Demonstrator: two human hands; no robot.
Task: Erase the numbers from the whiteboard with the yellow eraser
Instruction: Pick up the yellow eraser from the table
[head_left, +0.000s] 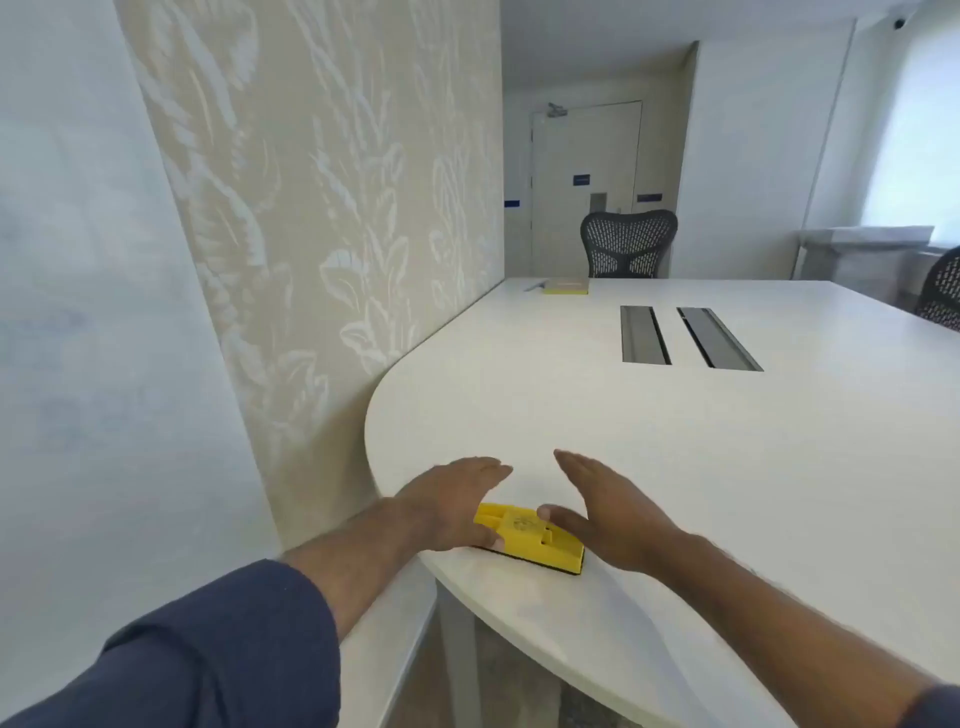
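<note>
The yellow eraser (535, 540) lies flat on the white table (675, 441), close to its rounded near edge. My left hand (452, 504) rests flat with fingers spread over the eraser's left end, the thumb against its side. My right hand (608, 514) is flat and open just right of the eraser, its thumb touching the eraser's top. Neither hand is closed around it. The whiteboard (88, 312) fills the far left; its surface shows only faint smudges and no readable numbers.
Patterned wallpaper (337, 208) runs along the table's left side. Two cable slots (691, 338) sit in the tabletop. A yellow notepad (566, 286) lies at the far end before a black mesh chair (628, 241). Another chair (940, 296) is at right.
</note>
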